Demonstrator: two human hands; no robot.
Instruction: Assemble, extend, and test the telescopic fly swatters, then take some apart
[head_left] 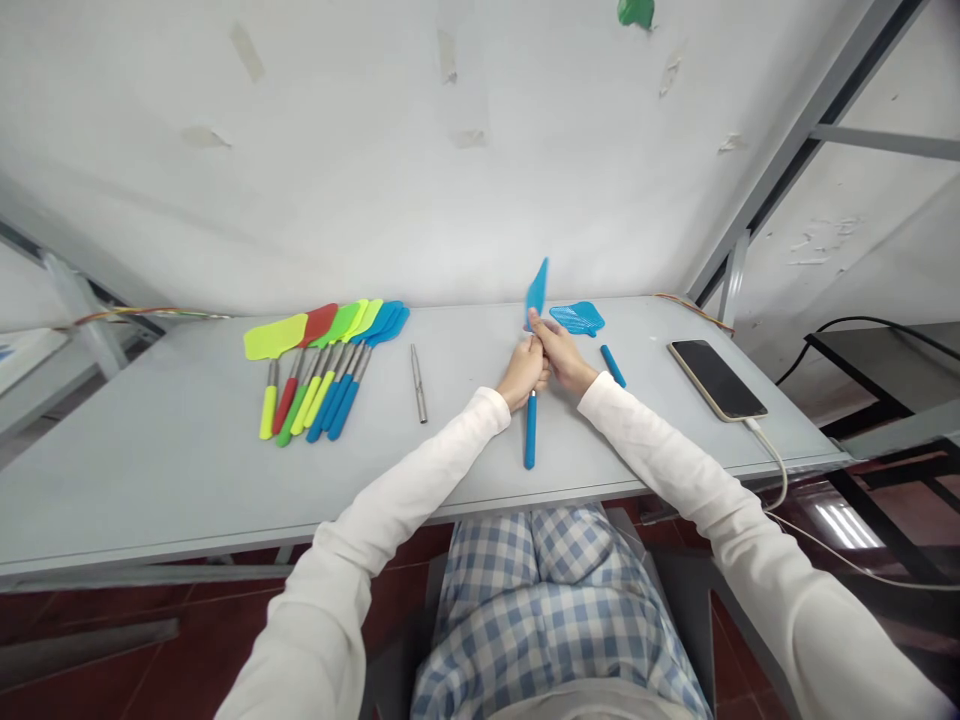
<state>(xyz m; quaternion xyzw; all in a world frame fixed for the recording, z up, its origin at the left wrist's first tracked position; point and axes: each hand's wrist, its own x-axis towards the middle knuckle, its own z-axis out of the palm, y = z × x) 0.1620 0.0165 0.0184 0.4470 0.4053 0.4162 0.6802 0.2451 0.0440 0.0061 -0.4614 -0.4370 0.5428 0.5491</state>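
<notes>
My left hand (525,373) is wrapped round the metal shaft of a blue fly swatter (531,432), whose blue handle points toward me. Right above it, my right hand (561,353) grips the same swatter near the base of its blue head (537,288), thumb pressed on top. The head stands turned nearly edge-on. Both hands touch each other and hide most of the shaft. Behind my right hand lies a loose blue swatter head (579,318). A separate blue handle (613,366) rests to its front right. Left of my hands lies a bare metal rod (418,384).
Several fly swatters in yellow, red, green and blue (322,375) lie fanned out on the left of the grey table (187,480). A phone (716,378) with a white cable (776,465) lies at the right. A white wall (337,200) borders the table's back.
</notes>
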